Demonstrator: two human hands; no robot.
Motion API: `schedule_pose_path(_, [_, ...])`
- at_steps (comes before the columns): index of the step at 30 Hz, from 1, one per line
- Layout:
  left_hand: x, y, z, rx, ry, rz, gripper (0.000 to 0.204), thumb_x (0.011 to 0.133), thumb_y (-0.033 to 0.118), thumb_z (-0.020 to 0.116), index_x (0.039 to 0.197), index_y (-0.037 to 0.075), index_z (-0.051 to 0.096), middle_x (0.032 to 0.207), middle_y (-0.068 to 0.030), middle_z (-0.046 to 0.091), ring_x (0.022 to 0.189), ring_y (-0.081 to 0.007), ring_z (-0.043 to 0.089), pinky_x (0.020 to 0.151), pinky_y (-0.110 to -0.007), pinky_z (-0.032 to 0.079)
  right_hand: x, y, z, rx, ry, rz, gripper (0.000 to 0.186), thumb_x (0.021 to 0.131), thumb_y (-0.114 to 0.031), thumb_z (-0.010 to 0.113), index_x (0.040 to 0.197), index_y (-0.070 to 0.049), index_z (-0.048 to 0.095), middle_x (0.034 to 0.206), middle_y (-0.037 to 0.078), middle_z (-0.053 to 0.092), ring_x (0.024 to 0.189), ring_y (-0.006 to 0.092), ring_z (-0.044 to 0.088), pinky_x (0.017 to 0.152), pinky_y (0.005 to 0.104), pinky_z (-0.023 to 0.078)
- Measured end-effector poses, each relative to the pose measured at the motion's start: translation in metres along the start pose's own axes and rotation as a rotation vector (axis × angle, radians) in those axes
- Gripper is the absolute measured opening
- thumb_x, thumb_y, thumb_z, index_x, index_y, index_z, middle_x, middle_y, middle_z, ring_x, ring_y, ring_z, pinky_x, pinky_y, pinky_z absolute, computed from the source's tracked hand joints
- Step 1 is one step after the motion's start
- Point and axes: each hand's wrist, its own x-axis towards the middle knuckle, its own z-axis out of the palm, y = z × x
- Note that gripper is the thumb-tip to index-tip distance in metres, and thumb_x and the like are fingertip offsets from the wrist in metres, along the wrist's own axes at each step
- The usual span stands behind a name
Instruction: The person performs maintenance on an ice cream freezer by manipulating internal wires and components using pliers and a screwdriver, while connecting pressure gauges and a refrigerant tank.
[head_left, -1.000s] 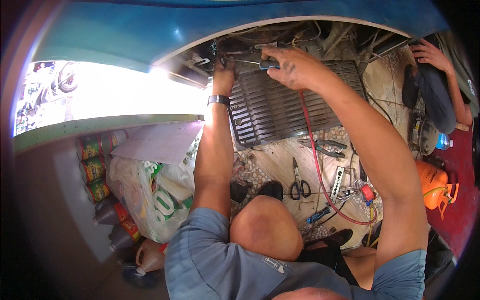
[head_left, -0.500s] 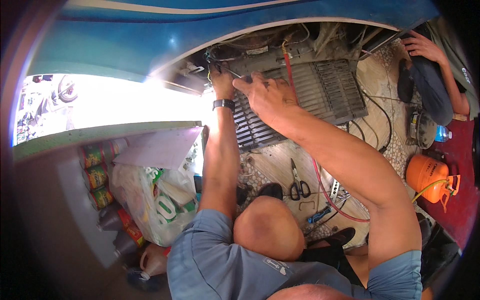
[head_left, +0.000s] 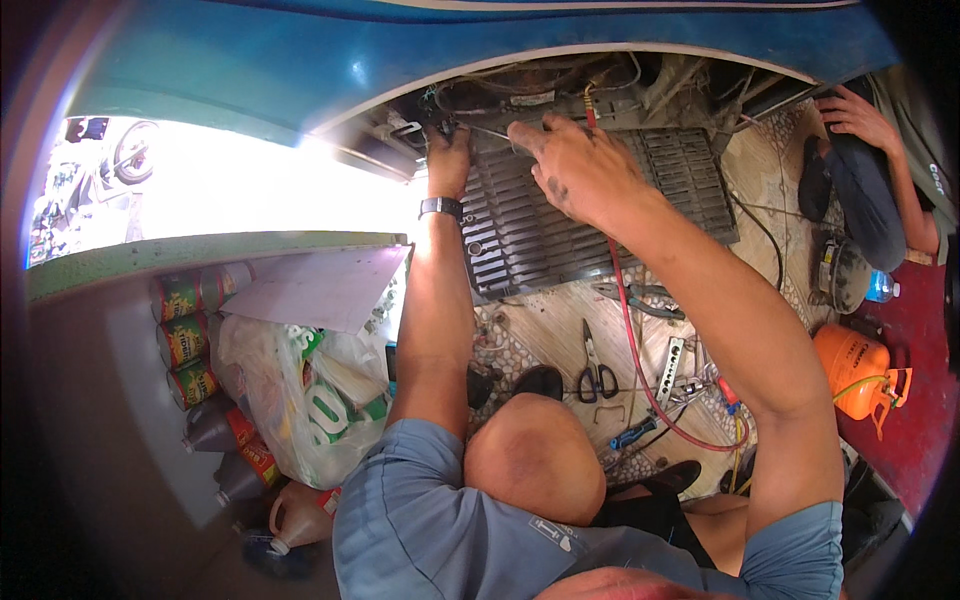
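Note:
My left hand point(head_left: 449, 163), with a watch point(head_left: 441, 206) on its wrist, pinches a small dark part point(head_left: 446, 130) at the left end of an open machine compartment point(head_left: 520, 98). My right hand point(head_left: 590, 172), its fingers blackened, is closed around a screwdriver point(head_left: 489, 131); the handle is mostly hidden. Its thin shaft points left toward the part at my left fingers. Beneath both hands lies a dark slatted grille point(head_left: 590, 215). A red hose point(head_left: 622, 300) with a brass fitting point(head_left: 589, 95) runs from the compartment, passing behind my right hand, down to the floor.
Scissors point(head_left: 597, 378), pliers point(head_left: 650, 300) and a blue-handled tool point(head_left: 633, 432) lie on the floor. An orange gas cylinder point(head_left: 853, 370) stands at right, below another person's hand point(head_left: 860, 115). At left are a plastic bag point(head_left: 300, 400) and cans point(head_left: 185, 340). A blue panel point(head_left: 480, 60) overhangs.
My right hand has moved right with the screwdriver, its shaft now further from my left fingers. My left hand stays at the same part. The view has shifted slightly.

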Motion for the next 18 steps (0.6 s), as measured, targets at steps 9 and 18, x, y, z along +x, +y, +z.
schedule_pose_path(9, [-0.007, 0.013, 0.003, 0.048, -0.013, 0.107, 0.063, 0.090, 0.012, 0.063, 0.144, -0.002, 0.033, 0.129, -0.0178, 0.055, 0.104, -0.0256, 0.063, 0.082, -0.036, 0.056, -0.088, 0.007, 0.139, 0.293, 0.152, 0.219, 0.048, 0.099, -0.024, 0.049, 0.143, -0.012, 0.035, 0.129, 0.032, 0.049, 0.114, 0.0490, 0.055, 0.092, 0.0551, 0.052])
schedule_pose_path(18, [-0.056, -0.003, 0.047, 0.139, -0.002, 0.293, 0.093, 0.086, 0.028, 0.070, 0.154, 0.000, 0.013, 0.144, -0.0262, 0.046, 0.135, -0.0351, 0.045, 0.114, -0.045, 0.031, -0.198, 0.001, 0.195, 0.398, -0.229, 0.488, 0.069, 0.090, -0.024, 0.066, 0.151, -0.019, 0.034, 0.151, 0.020, 0.030, 0.143, 0.0425, 0.028, 0.117, 0.0529, 0.025])
